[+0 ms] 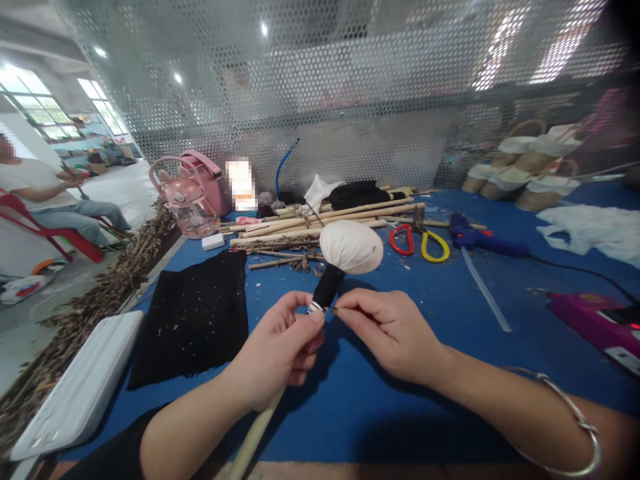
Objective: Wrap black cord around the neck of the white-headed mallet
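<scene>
My left hand (280, 350) is closed around a pale wooden stick (256, 430), which slants up from the bottom edge. At its upper end sits a rounded head covered in white cloth (351, 247). Below the head the neck is bound in black wrapping (327, 285), with a few white bands showing by my left thumb. My right hand (393, 327) pinches a thin dark thread between thumb and forefinger, just right of the wrapping.
Black cloth (195, 320) and a white case (83, 387) lie on the left. Behind are wooden sticks (320, 223), a pink bottle (187, 203) and red-and-yellow-handled pliers (419, 233). A blue glue gun (487, 241) lies right. A seated person (40, 180) is far left.
</scene>
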A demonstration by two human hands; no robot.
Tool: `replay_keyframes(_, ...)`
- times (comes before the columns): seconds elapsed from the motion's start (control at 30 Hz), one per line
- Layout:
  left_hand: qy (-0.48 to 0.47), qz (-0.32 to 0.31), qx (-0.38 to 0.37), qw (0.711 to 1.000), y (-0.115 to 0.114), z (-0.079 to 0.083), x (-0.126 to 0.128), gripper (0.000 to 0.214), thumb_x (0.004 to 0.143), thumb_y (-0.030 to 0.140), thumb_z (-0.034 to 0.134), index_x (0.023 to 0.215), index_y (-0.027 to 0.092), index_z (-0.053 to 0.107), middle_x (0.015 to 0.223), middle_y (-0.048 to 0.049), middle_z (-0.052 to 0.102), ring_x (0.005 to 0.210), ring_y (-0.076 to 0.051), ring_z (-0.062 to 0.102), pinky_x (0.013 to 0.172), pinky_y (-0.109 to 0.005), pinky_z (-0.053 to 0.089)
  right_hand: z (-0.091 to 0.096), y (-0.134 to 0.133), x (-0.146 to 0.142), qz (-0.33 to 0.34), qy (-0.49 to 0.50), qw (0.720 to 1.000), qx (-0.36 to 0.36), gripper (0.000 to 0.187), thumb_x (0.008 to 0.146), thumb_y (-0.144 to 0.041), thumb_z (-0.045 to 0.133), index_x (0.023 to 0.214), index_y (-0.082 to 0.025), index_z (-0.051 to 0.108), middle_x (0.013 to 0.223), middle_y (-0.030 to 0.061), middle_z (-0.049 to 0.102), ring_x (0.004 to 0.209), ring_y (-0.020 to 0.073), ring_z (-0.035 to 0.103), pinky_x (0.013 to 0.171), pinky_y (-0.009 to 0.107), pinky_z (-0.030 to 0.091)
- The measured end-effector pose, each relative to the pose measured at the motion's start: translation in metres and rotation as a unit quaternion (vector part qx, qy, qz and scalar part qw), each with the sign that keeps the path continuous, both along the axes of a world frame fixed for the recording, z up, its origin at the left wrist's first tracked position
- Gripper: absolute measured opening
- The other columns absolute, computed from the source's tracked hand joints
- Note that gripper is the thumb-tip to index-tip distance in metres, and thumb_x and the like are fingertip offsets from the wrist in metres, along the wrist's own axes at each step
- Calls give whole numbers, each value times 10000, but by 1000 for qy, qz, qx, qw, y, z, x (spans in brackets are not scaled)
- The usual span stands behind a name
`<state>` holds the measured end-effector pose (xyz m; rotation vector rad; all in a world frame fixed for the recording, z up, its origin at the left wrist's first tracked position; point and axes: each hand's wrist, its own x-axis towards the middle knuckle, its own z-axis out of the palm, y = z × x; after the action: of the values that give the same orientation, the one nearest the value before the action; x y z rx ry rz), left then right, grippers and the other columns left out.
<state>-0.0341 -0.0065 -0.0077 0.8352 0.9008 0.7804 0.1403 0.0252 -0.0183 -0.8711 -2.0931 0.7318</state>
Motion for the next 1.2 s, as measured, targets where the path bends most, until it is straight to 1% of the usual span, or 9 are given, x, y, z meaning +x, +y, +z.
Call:
replay_keyframes(0.1, -43, -9, 12, 999, -1, 0, 0, 231, 796, 339, 559, 841, 242, 355, 499, 107, 378, 340, -7, 188, 311, -84, 153, 1, 5, -4, 34, 93, 982, -158, 203, 826, -293, 509, 726, -133, 585, 617, -1, 540, 566, 94, 464, 541, 206, 369)
replay_keyframes(0.2, -94, -21, 12, 995, 0, -2, -1, 196, 816, 305, 533, 814, 228, 353, 534, 76, 479, 327, -1, 210, 305, -77, 160, -2, 11, -5, 72, 186, 941, -274, 225, 766, -352, 593, 774, -127, 581, 626, -7, 527, 508, 71, 427, 484, 196, 347)
replay_keyframes(0.37, -171, -86, -12, 981, 2, -12, 3, 160, 854, 354, 432, 862, 194, 426, 570, 0, 587, 294, -43, 349, 285, -132, 274, -6, 15, -7, 150, 253, 852, -434, 409, 689, -430, 656, 972, -163, 528, 589, -47, 512, 339, 18, 201, 319, 175, 129)
replay_keyframes(0.47, -127, -93, -10, 988, 2, -17, 8, 313, 850, 452, 386, 859, 150, 470, 599, -53, 614, 386, -106, 517, 373, -198, 396, -4, 13, -10, 150, 263, 855, -422, 338, 700, -426, 648, 844, -143, 533, 552, -38, 521, 350, 23, 236, 331, 179, 129)
replay_keyframes(0.6, 73, 25, 75, 994, 0, -15, 13, 340, 799, 487, 473, 903, 164, 453, 736, -32, 599, 523, -110, 564, 484, -225, 435, -4, 10, -15, 76, 255, 887, -377, 307, 691, -393, 665, 700, -130, 506, 528, -43, 496, 407, 40, 340, 388, 187, 230)
replay_keyframes(0.7, 222, 100, 227, 943, 1, -12, 11, 340, 694, 370, 649, 916, 177, 480, 717, 19, 548, 600, -99, 534, 535, -207, 409, -6, 9, -19, 69, 241, 895, -370, 297, 691, -377, 661, 740, -116, 529, 605, -22, 539, 507, 68, 438, 460, 195, 303)
replay_keyframes(0.8, 288, 111, 285, 908, 4, -13, 6, 293, 677, 329, 667, 870, 153, 534, 632, 30, 529, 580, -89, 493, 529, -197, 369, -6, 9, -20, 57, 234, 905, -351, 287, 696, -366, 655, 745, -109, 537, 625, -19, 541, 563, 81, 466, 514, 204, 337)
replay_keyframes(1.0, 216, 86, 193, 953, -3, -8, 9, 322, 702, 386, 631, 886, 148, 517, 608, 20, 575, 463, -92, 513, 472, -217, 402, 0, 8, -18, 32, 199, 930, -306, 273, 713, -356, 638, 701, -106, 529, 613, -23, 517, 564, 76, 443, 530, 209, 341)
replay_keyframes(1.2, 25, 133, 125, 983, -46, -10, 21, 285, 771, 370, 573, 896, 127, 490, 735, -27, 601, 493, -46, 495, 481, -171, 394, 7, -14, -20, 133, 160, 923, -324, 300, 698, -380, 650, 728, -117, 507, 576, -28, 527, 507, 73, 458, 507, 211, 345)
